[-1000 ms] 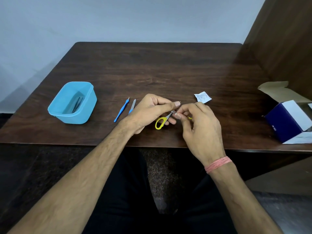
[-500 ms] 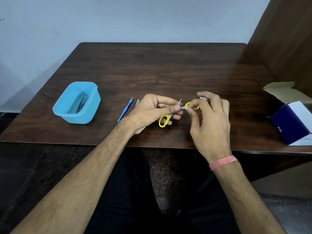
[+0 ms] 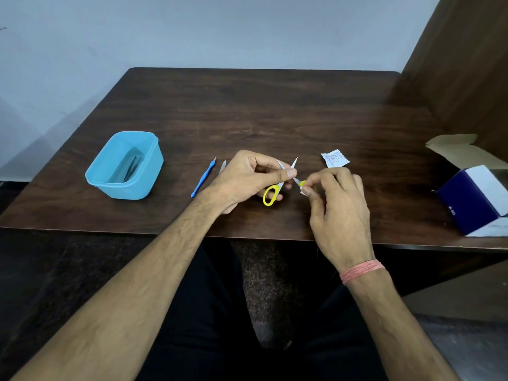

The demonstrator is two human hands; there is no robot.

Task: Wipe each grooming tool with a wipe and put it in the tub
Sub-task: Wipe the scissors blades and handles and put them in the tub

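Small yellow-handled scissors are held above the table's near edge with their blades spread apart. My left hand pinches them near the pivot. My right hand grips the other yellow handle loop, with a bit of white wipe at its fingertips. A blue tub stands at the left with dark tools lying inside. Between the tub and my left hand lie a blue-handled cuticle tool and a second tool, mostly hidden behind my hand.
A torn white wipe sachet lies beyond my right hand. An open navy-and-white cardboard box sits at the table's right edge, next to a wooden panel. The dark wooden table meets a pale wall behind.
The scissors' blades have spread open. My right hand shifted from the pivot area to the far handle loop and pulled it to the right. The view drifted slightly.
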